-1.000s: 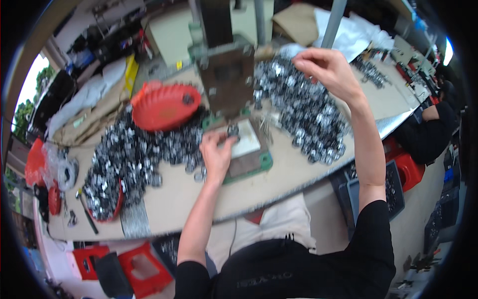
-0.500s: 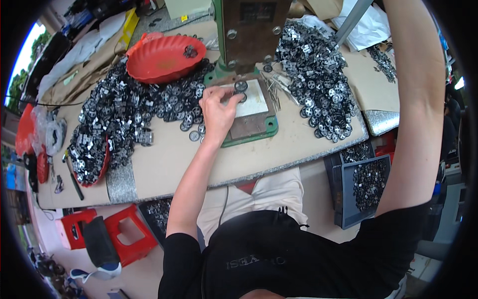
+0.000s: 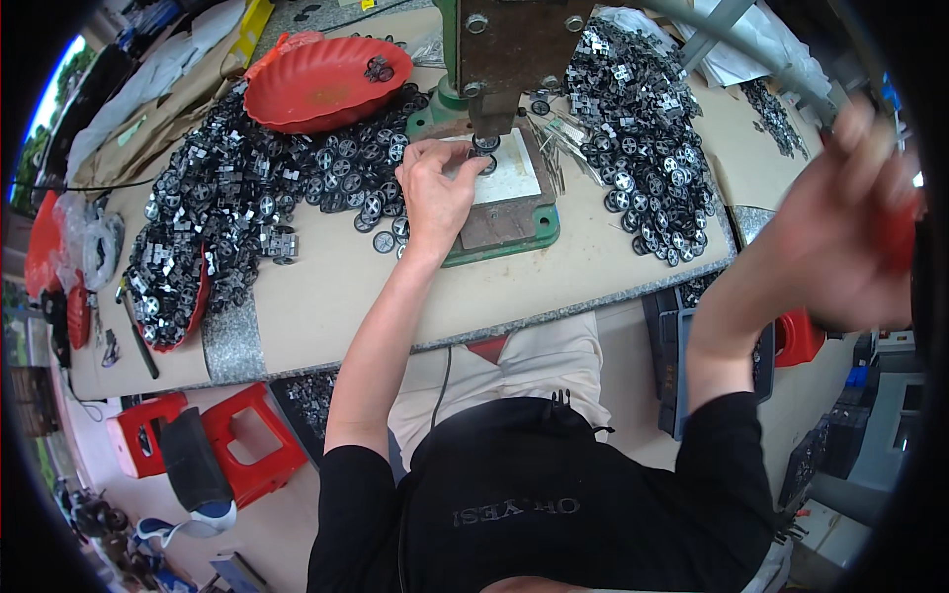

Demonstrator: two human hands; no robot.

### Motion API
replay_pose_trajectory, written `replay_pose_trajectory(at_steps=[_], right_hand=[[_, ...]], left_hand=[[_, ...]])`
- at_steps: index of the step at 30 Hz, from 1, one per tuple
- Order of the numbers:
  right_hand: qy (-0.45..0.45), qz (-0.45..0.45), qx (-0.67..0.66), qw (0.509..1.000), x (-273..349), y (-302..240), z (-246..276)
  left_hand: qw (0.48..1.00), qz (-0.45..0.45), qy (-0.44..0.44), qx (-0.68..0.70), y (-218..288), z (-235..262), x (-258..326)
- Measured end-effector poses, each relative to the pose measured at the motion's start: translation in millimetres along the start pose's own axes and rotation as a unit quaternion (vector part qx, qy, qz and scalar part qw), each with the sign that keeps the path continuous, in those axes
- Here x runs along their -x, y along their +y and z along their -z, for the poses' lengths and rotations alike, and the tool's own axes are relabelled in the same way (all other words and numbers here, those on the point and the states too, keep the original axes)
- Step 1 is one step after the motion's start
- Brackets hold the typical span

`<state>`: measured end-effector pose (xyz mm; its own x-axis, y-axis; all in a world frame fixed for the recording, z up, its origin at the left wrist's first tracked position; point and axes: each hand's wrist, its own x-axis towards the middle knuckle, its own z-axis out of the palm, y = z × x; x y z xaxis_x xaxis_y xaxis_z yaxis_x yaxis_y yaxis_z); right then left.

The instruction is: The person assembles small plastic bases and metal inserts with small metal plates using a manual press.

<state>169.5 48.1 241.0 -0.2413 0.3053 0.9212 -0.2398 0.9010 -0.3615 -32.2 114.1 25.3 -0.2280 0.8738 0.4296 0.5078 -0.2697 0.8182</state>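
Observation:
My left hand (image 3: 435,193) rests by the white plate (image 3: 514,173) on the press base. Its thumb and fingertips pinch a small black toy wheel (image 3: 487,164). Another dark wheel (image 3: 485,143) sits just above it, directly beneath the ram (image 3: 491,114) of the green arbor press (image 3: 447,69). Whether the two wheels are joined by an axle I cannot tell. My right hand (image 3: 840,232), smeared by motion, is at the right with its fingers curled at the end of the grey press lever (image 3: 756,57). A red patch shows beside its palm.
Heaps of black and silver wheels (image 3: 647,168) lie right of the press, more parts (image 3: 213,198) to its left. A red scalloped dish (image 3: 297,94) sits on the left heap. Thin metal rods (image 3: 559,148) lie beside the base. Grey crates (image 3: 672,366) and red stools (image 3: 247,445) stand below the table.
My right arm has swung down from high up, bringing the lever into view. The ram has come down to the upper wheel. My left hand keeps its pinch by the plate.

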Motion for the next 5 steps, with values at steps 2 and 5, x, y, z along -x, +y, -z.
replay_pose_trajectory(at_steps=[2, 5], right_hand=[[0.136, 0.063, 0.049, 0.988, 45, 0, 20], [0.126, 0.044, 0.046, 0.990, 43, -5, 28]], left_hand=[[1.000, -0.001, 0.001, 0.008, 6, -7, -4], [1.000, -0.003, -0.008, 0.015, 5, -1, -1]])
